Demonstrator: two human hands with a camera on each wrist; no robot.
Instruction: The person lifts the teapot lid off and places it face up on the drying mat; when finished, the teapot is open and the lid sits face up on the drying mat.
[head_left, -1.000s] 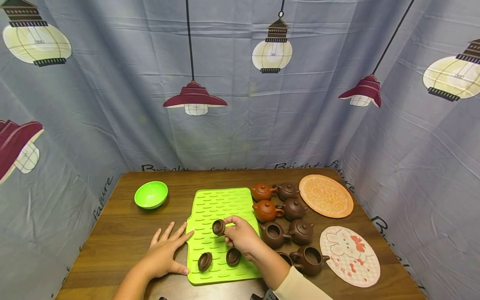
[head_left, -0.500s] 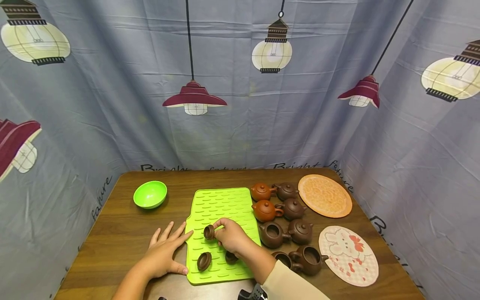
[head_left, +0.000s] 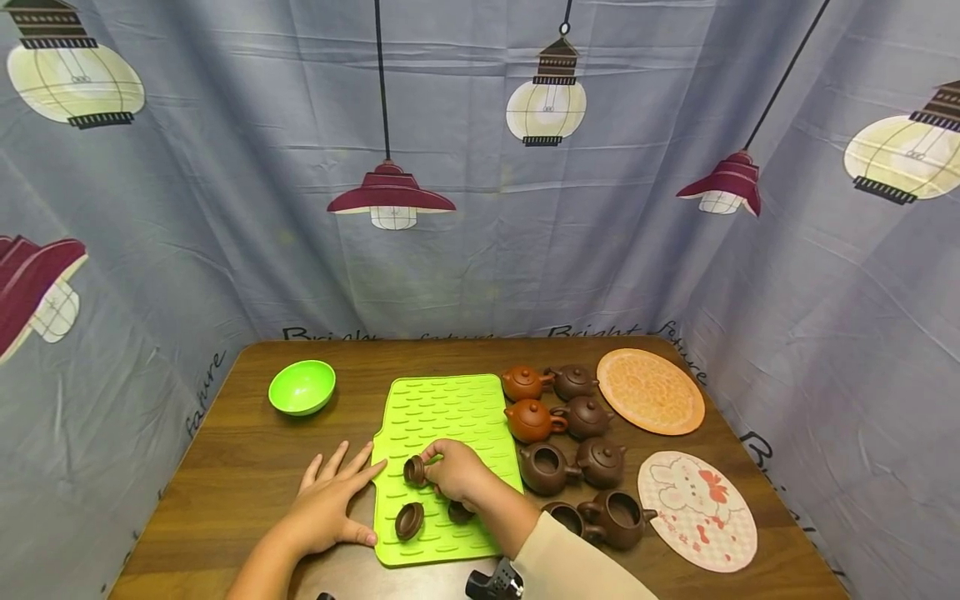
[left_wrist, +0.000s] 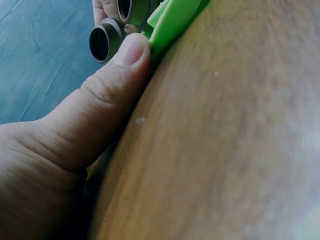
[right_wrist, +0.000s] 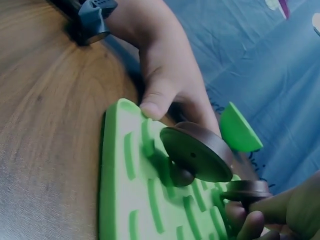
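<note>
My right hand (head_left: 459, 475) pinches a dark brown teapot lid (head_left: 413, 472) by its knob, low over the lime-green mat (head_left: 446, 408); its hollow underside faces left. A second lid (head_left: 409, 522) lies knob down on the mat, nearer the front, and is large in the right wrist view. Behind my right wrist, a third lid (head_left: 460, 512) is partly hidden. My left hand (head_left: 326, 504) lies spread on the table, its thumb and index finger touching the mat's left edge. In the left wrist view the thumb (left_wrist: 115, 75) presses at the mat's side.
Right of the mat stand several teapots: two orange-brown ones (head_left: 533, 421) with lids, dark lidded ones (head_left: 602, 463), and three without lids, including this pot (head_left: 621, 518). A green bowl (head_left: 302, 388) sits back left. Two round placemats, orange (head_left: 651, 392) and rabbit-patterned (head_left: 698, 512), lie far right.
My right hand has moved left and slightly toward the front with the pinched lid, lower over the mat. My left hand has stayed in place.
</note>
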